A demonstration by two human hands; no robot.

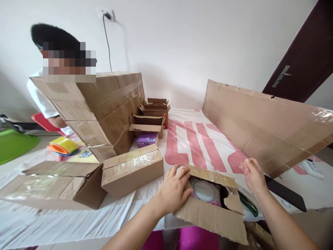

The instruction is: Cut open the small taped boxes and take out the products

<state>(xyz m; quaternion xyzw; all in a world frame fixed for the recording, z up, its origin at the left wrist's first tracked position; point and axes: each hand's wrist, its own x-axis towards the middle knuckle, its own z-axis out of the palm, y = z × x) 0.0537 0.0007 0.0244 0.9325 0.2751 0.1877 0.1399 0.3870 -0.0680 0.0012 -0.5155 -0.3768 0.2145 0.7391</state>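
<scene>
The opened carton (210,217) is brown, the tablecloth (191,146) white with pink shapes.

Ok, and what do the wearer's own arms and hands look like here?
Bare as far as seen, with no sleeves: the left hand and right hand show no gloves, rings or watch. Magenta clothing shows at the lap.

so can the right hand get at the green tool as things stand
Probably yes: the green tool lies beside the open box, close to the right hand, with its near end uncovered.

No legible lettering, only unreadable printing on the purple package (147,139) and the pink-patterned tablecloth (191,144).
</scene>
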